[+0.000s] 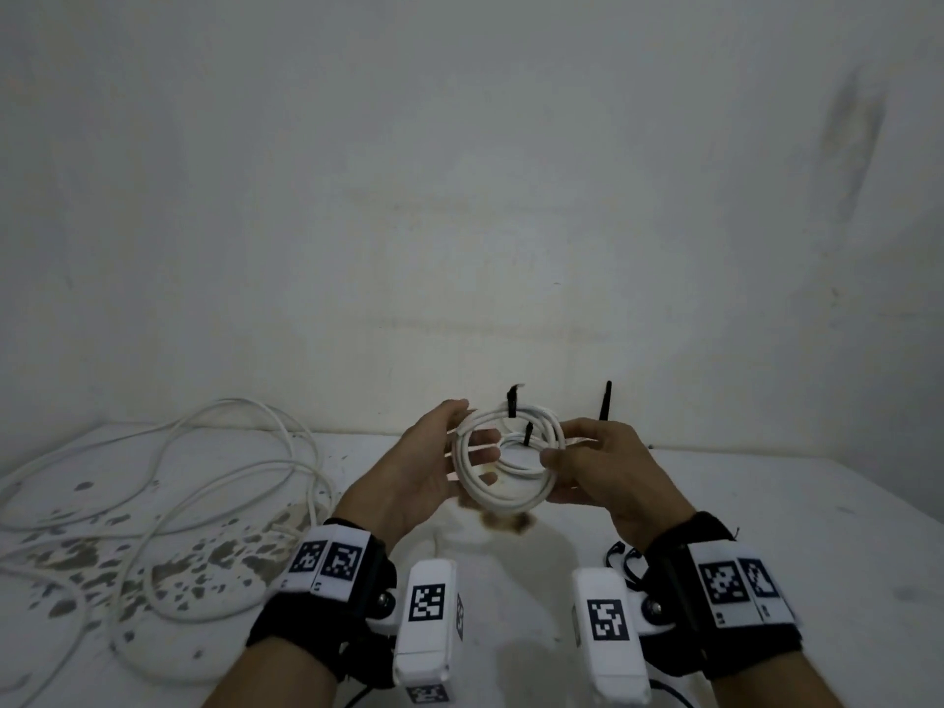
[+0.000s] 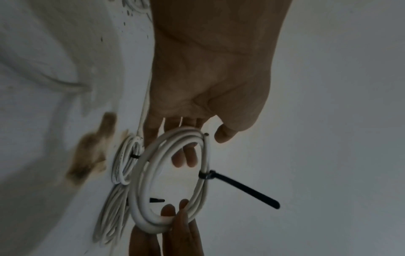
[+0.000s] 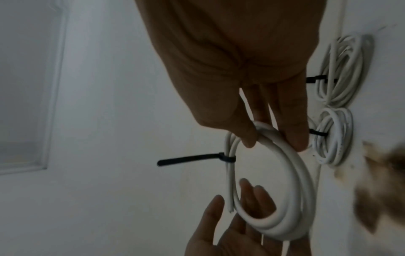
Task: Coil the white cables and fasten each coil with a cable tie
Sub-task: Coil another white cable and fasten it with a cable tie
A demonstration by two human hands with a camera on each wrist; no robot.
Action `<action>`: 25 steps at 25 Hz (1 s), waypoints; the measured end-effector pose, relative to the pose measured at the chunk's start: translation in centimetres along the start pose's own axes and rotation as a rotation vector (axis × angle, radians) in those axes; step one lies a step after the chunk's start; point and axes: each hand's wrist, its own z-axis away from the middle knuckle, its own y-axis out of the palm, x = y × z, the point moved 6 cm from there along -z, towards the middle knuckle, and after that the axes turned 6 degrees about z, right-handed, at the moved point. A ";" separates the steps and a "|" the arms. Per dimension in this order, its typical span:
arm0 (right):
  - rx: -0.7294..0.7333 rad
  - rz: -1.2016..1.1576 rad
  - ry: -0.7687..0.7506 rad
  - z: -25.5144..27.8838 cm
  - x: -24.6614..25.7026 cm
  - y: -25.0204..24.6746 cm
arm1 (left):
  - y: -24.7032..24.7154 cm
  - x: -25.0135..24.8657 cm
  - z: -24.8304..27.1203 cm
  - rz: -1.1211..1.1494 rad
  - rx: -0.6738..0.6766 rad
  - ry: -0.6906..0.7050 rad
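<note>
A small coil of white cable (image 1: pixel 482 495) hangs in the air over the table between both hands. A black cable tie (image 1: pixel 511 403) is cinched round its upper side, with the long tail sticking out. My left hand (image 1: pixel 467 434) lies behind the coil (image 2: pixel 141 190) with straight fingers and the thumb apart from it. My right hand (image 1: pixel 559 444) pinches the other side of the coil (image 3: pixel 303 187) between thumb and fingers. The tie's tail (image 3: pixel 188 158) points away from the table.
Two tied coils (image 3: pixel 342 69) (image 3: pixel 333 138) lie on the white table (image 1: pixel 766 528) behind the hands, their black tie tails (image 1: pixel 608 401) sticking up. Long loose white cable (image 1: pixel 230 477) sprawls at the left. A brown stain (image 1: pixel 511 523) lies under the hands. A wall stands close behind.
</note>
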 end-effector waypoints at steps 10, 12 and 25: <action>-0.152 -0.136 0.031 -4.4 -1.2 -2.6 | 0.9 1.1 -3.7 -0.178 -0.049 0.072; -0.196 -0.125 0.032 -7.3 -1.1 -3.5 | 1.7 0.7 -6.0 -0.185 -0.053 0.060; -0.113 0.147 0.171 -17.1 -5.0 -2.9 | 0.5 1.9 -15.9 -0.616 -0.186 0.016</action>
